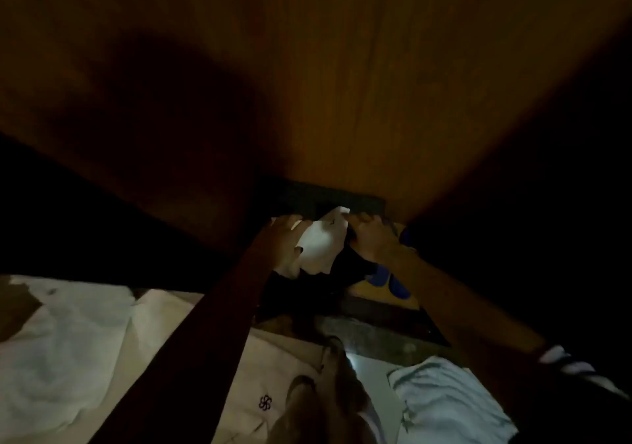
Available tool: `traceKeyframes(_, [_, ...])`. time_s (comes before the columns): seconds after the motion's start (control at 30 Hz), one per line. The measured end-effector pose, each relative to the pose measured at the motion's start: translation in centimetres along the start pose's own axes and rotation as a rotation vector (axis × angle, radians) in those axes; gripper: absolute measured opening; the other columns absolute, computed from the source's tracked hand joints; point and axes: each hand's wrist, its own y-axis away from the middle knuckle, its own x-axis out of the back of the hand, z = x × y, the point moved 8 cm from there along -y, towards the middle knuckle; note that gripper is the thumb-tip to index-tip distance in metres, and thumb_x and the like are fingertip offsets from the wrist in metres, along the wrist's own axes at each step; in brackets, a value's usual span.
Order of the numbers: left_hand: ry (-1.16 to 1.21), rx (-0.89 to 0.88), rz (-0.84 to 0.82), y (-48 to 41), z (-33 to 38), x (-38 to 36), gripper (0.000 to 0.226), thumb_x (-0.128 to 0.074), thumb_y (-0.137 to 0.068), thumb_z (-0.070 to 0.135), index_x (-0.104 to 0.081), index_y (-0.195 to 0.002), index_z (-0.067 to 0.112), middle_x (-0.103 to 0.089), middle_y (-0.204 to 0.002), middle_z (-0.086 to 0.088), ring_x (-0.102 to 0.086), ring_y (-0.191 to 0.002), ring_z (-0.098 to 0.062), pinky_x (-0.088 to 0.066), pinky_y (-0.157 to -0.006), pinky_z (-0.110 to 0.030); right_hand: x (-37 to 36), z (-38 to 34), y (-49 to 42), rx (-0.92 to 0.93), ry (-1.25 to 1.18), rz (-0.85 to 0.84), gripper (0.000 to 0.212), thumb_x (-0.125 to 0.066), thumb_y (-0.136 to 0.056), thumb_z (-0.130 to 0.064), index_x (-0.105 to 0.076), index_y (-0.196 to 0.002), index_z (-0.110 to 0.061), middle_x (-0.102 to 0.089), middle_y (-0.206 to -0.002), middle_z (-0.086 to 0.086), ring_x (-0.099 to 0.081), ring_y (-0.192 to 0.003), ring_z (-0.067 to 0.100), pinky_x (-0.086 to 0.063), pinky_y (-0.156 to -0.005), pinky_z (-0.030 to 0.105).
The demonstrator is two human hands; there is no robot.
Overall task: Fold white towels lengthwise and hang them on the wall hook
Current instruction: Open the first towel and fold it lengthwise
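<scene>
Scene: A person is reaching both arms toward a wood-panelled wall [342,84] in a dim room, bringing a white towel [321,243] up to a dark plate [307,195] fixed on it (the hook itself is too dark to make out from here).

Left grip: The left grip [282,238] is holding the towel's left side, thumb lying over the cloth, fingers stretching up toward the plate.

Right grip: The right grip [371,238] is clenching the towel's upper right corner, knuckles curled, just under the plate.

Where the towel is: It is hanging between the two hands, against the wall, its top corner poking up onto the plate's lower edge.

How it is looking: Thin and limp, bunching in creases, with an uneven lower edge. It is not reading as a neat long strip.

Doing it well: As I judge it, the folded edge needs gathering at the middle and looping fully over the hook, with both hands keeping the layers together until the cloth is bearing its own weight. A corner catch alone is likely to slip.

Waiting nearby: A second pale towel [451,402] is lying at lower right, and white bedding [68,341] is spreading over the bed at left.
</scene>
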Motion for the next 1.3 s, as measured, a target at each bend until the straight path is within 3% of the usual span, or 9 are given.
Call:
traceKeyframes(0.27, [-0.084,0.126,-0.134,-11.4,-7.1,-13.9,0.053,-0.027,-0.104,0.031,0.003,-0.148,0.024,-0.003,-0.160,-0.008,-0.010,-0.147,-0.020,-0.011,-0.117,-0.036,-6.8,5.6,-13.7,0.017,0.059,-0.010,0.061,-0.044,-0.102,-0.021,-0.014,-0.155,-0.025,-0.023,-0.156,0.012,-0.026,-0.137,0.039,-0.034,-0.107,0.055])
traceKeyframes(0.47, [0.074,0.079,0.236,-14.8,-10.4,-16.2,0.049,-0.069,-0.085,0.009,-0.055,-0.132,0.004,-0.055,-0.129,-0.028,-0.057,-0.112,-0.044,-0.048,-0.090,-0.057,-8.7,7.8,-19.7,0.046,0.059,0.155,0.061,-0.045,-0.101,-0.020,-0.017,-0.154,-0.032,-0.028,-0.154,0.009,-0.029,-0.135,0.035,-0.032,-0.105,0.049])
traceKeyframes(0.6, [0.018,0.100,0.102,-15.0,-13.4,-18.5,0.065,-0.013,-0.094,0.053,-0.036,-0.146,0.022,-0.038,-0.149,-0.013,-0.038,-0.135,-0.032,-0.030,-0.110,-0.047,-9.6,7.5,-21.3,0.126,0.075,0.245,0.057,-0.042,-0.102,-0.022,-0.020,-0.154,-0.033,-0.029,-0.155,0.008,-0.031,-0.134,0.032,-0.032,-0.103,0.043])
traceKeyframes(0.67, [-0.059,0.036,0.045,-15.0,-14.0,-19.4,0.075,0.002,-0.089,0.055,-0.033,-0.147,0.024,-0.034,-0.152,-0.007,-0.031,-0.140,-0.027,-0.023,-0.114,-0.044,-10.3,7.4,-21.8,0.144,0.089,0.259,0.056,-0.042,-0.102,-0.024,-0.021,-0.153,-0.033,-0.033,-0.153,0.008,-0.031,-0.134,0.030,-0.030,-0.100,0.041])
traceKeyframes(0.8, [-0.035,0.020,0.179,-14.9,-14.3,-19.2,0.042,-0.041,-0.096,0.033,-0.057,-0.132,0.017,-0.054,-0.134,-0.016,-0.052,-0.121,-0.038,-0.041,-0.100,-0.053,-11.5,7.8,-23.1,0.147,0.115,0.304,0.053,-0.043,-0.101,-0.022,-0.029,-0.152,-0.028,-0.044,-0.139,0.012,-0.036,-0.128,0.031,-0.028,-0.095,0.039])
traceKeyframes(0.9, [-0.041,0.059,0.295,-14.9,-14.5,-18.8,0.041,-0.066,-0.087,0.019,-0.060,-0.127,0.019,-0.058,-0.124,-0.017,-0.056,-0.112,-0.039,-0.042,-0.093,-0.054,-11.4,8.0,-23.3,0.129,0.074,0.375,0.049,-0.047,-0.098,-0.015,-0.041,-0.146,-0.019,-0.050,-0.127,0.016,-0.042,-0.119,0.034,-0.028,-0.093,0.038])
traceKeyframes(1.0, [-0.056,0.098,0.301,-14.5,-14.3,-18.7,0.044,-0.065,-0.087,0.016,-0.058,-0.130,0.019,-0.058,-0.122,-0.017,-0.055,-0.111,-0.037,-0.041,-0.092,-0.051,-11.0,8.0,-22.0,0.127,-0.058,0.422,0.040,-0.050,-0.095,-0.005,-0.053,-0.135,-0.007,-0.053,-0.121,0.022,-0.049,-0.111,0.038,-0.033,-0.093,0.039])
traceKeyframes(1.13, [-0.154,0.071,0.348,-12.3,-12.3,-16.3,0.052,-0.080,-0.068,0.006,-0.067,-0.118,0.012,-0.067,-0.102,-0.016,-0.067,-0.085,-0.034,-0.052,-0.075,-0.045,-8.4,7.0,-17.8,0.173,-0.221,0.456,0.037,-0.049,-0.095,-0.001,-0.055,-0.132,-0.001,-0.052,-0.120,0.024,-0.056,-0.102,0.038,-0.045,-0.088,0.040])
traceKeyframes(1.3, [-0.035,0.063,0.380,-6.4,-10.4,-9.4,0.045,-0.058,-0.091,0.010,-0.052,-0.136,0.013,-0.056,-0.125,-0.016,-0.058,-0.106,-0.034,-0.048,-0.084,-0.042,-2.7,5.5,-10.2,0.129,-0.234,0.561,0.027,-0.051,-0.096,-0.001,-0.061,-0.120,0.005,-0.054,-0.118,0.027,-0.058,-0.101,0.043,-0.046,-0.090,0.048])
